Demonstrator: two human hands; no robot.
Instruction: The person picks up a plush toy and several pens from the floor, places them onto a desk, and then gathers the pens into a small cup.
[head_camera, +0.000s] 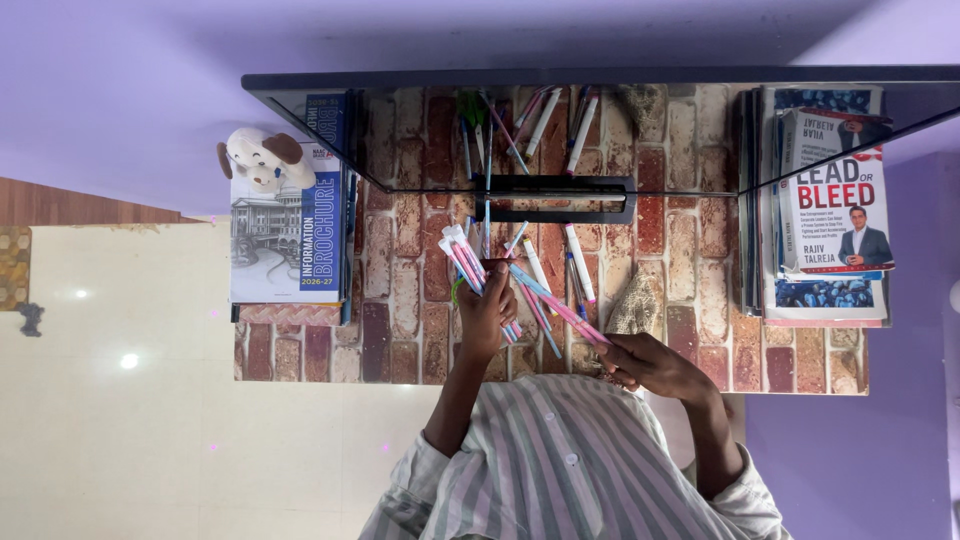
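My left hand (487, 312) grips a bunch of pens (463, 256), pink, white and blue, held up over the brick-patterned table (400, 330). My right hand (652, 366) holds the low end of another few pens (555, 305) that slant up to the left toward the first bunch. More loose pens (578, 262) lie on the table between and beyond the hands. A black pen stand (560, 198) sits just behind them.
A stack of booklets (290, 225) with a small plush dog (262, 158) on top lies at the table's left. A pile of books (825, 200) lies at the right. A mirror-like panel (600, 130) at the back reflects pens and books. A burlap pouch (635, 305) is near my right hand.
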